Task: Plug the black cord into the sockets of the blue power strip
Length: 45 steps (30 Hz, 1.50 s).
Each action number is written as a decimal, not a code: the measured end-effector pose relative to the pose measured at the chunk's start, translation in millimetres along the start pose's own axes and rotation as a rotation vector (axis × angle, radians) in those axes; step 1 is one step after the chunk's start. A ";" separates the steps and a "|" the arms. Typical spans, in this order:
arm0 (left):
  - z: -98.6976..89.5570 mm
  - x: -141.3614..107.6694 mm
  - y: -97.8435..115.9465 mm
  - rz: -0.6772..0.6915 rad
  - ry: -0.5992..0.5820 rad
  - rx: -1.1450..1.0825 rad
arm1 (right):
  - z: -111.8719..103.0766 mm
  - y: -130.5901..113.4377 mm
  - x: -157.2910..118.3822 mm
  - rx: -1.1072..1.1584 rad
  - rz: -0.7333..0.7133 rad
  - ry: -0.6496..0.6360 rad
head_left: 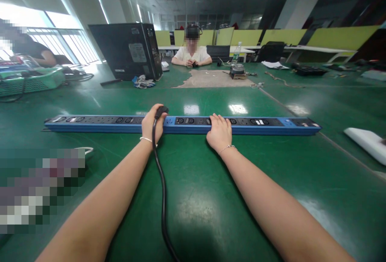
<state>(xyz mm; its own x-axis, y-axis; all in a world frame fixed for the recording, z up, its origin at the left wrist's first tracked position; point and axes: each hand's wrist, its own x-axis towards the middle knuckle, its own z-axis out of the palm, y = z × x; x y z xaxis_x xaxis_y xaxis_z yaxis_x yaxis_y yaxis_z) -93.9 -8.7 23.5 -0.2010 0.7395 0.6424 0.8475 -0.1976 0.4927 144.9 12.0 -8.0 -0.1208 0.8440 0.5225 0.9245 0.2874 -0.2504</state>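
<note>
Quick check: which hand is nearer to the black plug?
Left. The left hand holds the black plug in its fingers; the right hand rests on the blue power strip, off to the plug's right and not touching it.

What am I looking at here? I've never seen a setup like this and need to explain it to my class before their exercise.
These are a person's two bare hands, not a machine. The picture comes from a camera worn on that person's head, looking forward and down. A long blue power strip lies across a green table. The left hand holds a black plug, with its cable trailing toward the camera. The right hand rests on the strip. Farther back are a large black box and another person, seated.
</note>
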 end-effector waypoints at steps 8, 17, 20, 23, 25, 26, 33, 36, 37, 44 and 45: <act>16.9 9.5 55.1 0.085 -0.285 0.017 | -0.9 1.6 0.9 0.074 0.013 0.011; 55.3 7.5 87.5 0.125 -0.373 0.194 | 1.4 5.0 2.6 0.105 -0.016 0.066; 54.9 7.1 89.0 0.113 -0.368 0.212 | 2.0 4.8 2.6 0.109 -0.015 0.066; 52.9 4.8 90.3 0.094 -0.360 0.222 | 1.6 4.3 2.3 0.114 -0.006 0.063; 51.8 3.0 91.7 0.071 -0.352 0.234 | 1.2 3.9 2.1 0.120 0.000 0.056; 51.5 2.5 92.7 0.065 -0.349 0.243 | 1.1 3.7 2.0 0.123 0.002 0.052; 52.4 6.1 99.6 0.178 -0.380 0.286 | 0.6 2.8 2.1 0.122 0.020 0.045; 54.1 7.0 98.3 0.186 -0.353 0.259 | 0.0 2.4 2.2 0.129 0.020 0.038; 54.8 6.8 97.5 0.185 -0.348 0.253 | -0.2 2.2 2.2 0.133 0.020 0.038; 58.2 2.7 98.4 0.172 -0.331 0.276 | -1.2 0.9 1.3 0.137 0.025 0.052; 58.2 1.5 99.1 0.179 -0.328 0.282 | -1.2 0.8 1.3 0.136 0.026 0.048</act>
<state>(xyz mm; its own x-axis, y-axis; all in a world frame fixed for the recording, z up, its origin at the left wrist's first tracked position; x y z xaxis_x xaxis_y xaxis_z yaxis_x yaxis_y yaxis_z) 18.4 10.3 39.1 0.0884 0.8830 0.4610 0.9641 -0.1922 0.1831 145.9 12.8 -6.5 -0.0770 0.8301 0.5522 0.8693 0.3271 -0.3706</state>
